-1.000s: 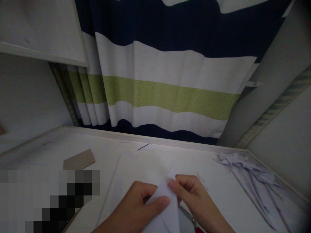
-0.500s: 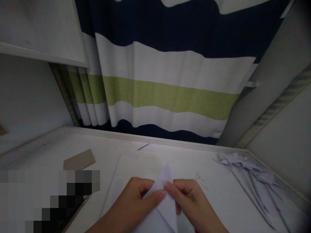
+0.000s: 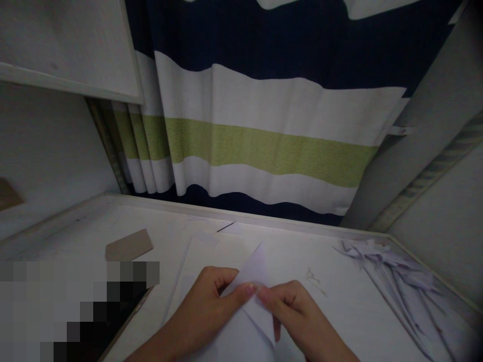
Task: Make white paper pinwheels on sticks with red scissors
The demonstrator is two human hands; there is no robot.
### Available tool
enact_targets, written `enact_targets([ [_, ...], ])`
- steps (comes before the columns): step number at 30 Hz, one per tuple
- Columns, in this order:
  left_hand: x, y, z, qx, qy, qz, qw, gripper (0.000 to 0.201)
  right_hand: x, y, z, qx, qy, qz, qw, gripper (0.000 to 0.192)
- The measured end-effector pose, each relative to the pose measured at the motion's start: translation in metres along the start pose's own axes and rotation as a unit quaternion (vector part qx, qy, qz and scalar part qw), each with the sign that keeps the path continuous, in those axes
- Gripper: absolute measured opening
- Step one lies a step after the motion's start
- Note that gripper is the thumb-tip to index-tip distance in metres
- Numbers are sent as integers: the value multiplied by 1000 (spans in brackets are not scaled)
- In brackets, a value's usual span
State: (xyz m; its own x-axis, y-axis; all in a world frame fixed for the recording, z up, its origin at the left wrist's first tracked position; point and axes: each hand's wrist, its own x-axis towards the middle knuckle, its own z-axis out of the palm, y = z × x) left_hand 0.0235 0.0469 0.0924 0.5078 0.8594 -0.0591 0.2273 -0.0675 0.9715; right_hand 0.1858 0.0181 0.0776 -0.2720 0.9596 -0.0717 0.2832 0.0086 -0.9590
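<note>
A white sheet of paper (image 3: 252, 332), folded to a point at its far end, is held up between both hands low in the head view. My left hand (image 3: 215, 301) grips its left side, the thumb lying on the upper face and the fingers underneath. From the right, my right hand (image 3: 289, 306) pinches the same paper, its thumb close beside the left thumb near a fold. A diagonal folded edge runs down the paper below the thumbs. The paper's near end runs out of the picture, and most fingertips are hidden behind it.
Paper pieces on thin sticks (image 3: 396, 281) lie in a heap at the right. A brown card piece (image 3: 130, 245) rests at the left, near a blurred-out area. Small scraps (image 3: 315, 280) and a thin dark stick (image 3: 226, 227) lie on the white table (image 3: 158, 221). A striped curtain (image 3: 264, 110) hangs behind.
Both hands and the paper have risen slightly in the picture, and the thumbs have drawn a little closer together. The view has shifted slightly. Both hands keep their grip.
</note>
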Motion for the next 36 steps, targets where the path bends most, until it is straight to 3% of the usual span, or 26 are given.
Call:
enact_targets([
  [7,0,-3,-3,-15,5,-6,1000,40,3,-1,1,16,-29,27,999,56],
  [13,1,-3,-6,-24,28,0,999,40,0,0,0,-31,-45,63,997,54],
  [22,-1,1,-10,-51,34,-6,998,39,-1,0,-1,3,-66,44,997,48],
  [29,-3,6,-14,-76,19,-22,997,33,-5,-6,-2,-11,-44,41,998,46],
  [33,-3,8,-21,-99,65,-29,993,32,-8,-8,-2,-27,-49,33,998,43],
  [36,-4,10,-26,-117,80,-50,989,33,-9,-11,-3,-73,-13,21,997,45],
])
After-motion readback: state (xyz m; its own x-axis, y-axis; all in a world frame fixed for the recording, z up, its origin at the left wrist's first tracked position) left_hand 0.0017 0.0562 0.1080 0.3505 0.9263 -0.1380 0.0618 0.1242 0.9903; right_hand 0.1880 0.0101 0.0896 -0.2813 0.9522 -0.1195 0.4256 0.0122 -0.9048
